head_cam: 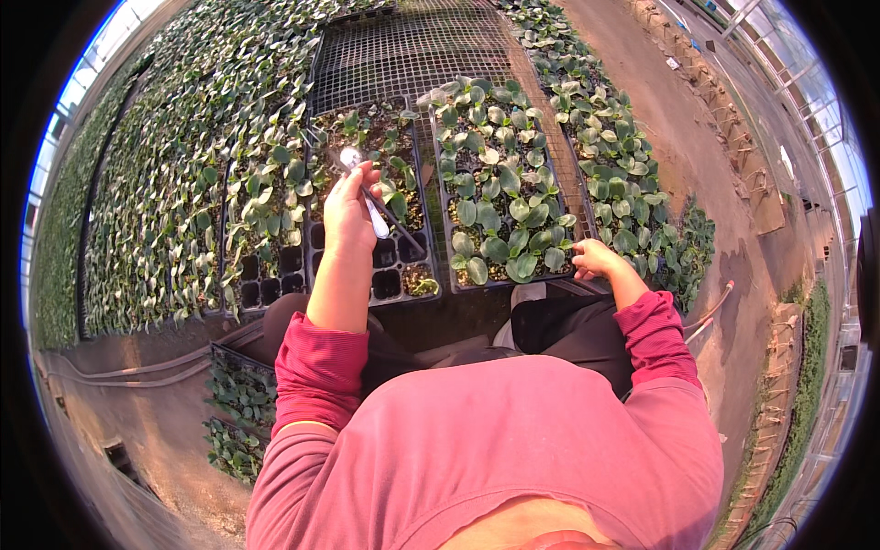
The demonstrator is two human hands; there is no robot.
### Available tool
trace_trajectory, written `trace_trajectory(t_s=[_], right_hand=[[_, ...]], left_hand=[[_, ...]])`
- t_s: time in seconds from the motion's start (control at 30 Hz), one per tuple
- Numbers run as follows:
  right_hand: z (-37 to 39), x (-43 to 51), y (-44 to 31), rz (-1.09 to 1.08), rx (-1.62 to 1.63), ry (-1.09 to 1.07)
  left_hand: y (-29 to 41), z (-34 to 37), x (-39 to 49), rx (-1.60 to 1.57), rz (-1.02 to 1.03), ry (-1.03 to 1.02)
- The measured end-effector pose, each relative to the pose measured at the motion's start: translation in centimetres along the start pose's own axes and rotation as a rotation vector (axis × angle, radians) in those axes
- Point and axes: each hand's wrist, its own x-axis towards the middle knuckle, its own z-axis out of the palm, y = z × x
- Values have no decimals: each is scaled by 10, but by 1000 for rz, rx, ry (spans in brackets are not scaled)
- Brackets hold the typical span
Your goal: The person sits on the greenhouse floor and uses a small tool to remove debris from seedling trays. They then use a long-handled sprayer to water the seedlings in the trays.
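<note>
My left hand (350, 210) grips a shiny metal spoon (377, 218) together with a thin dark rod (399, 227). It hovers over a black plug tray (392, 289) whose near cells are mostly bare of plants. Sparse seedlings (352, 124) grow in that tray's far part. To its right lies another plug tray (498, 283), filled with broad-leaved green seedlings (509, 182). At this tray's near right corner, my right hand (595, 260) has its fingers closed on the edge. The fingertips there are partly hidden.
Dense seedling trays (172, 192) spread left, with another row (608, 158) at right. Wire mesh (412, 51) shows beyond the middle trays. More seedlings (237, 392) sit low at my left. Hoses (130, 375) lie on the dirt floor (735, 309).
</note>
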Motion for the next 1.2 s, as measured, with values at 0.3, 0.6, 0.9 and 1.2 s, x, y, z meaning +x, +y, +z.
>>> trace_trajectory(t_s=[0.3, 0.6, 0.9, 1.2], right_hand=[[-33, -3, -55, -276, 95, 522], [12, -20, -127, -698, 79, 461], [50, -43, -140, -790, 36, 414], [142, -83, -168, -1197, 97, 481]], left_hand=[[3, -18, 4, 70, -29, -6], [6, -16, 2, 26, -64, -1], [1, -19, -9, 60, -140, -34], [-43, -6, -38, -79, -407, -261]])
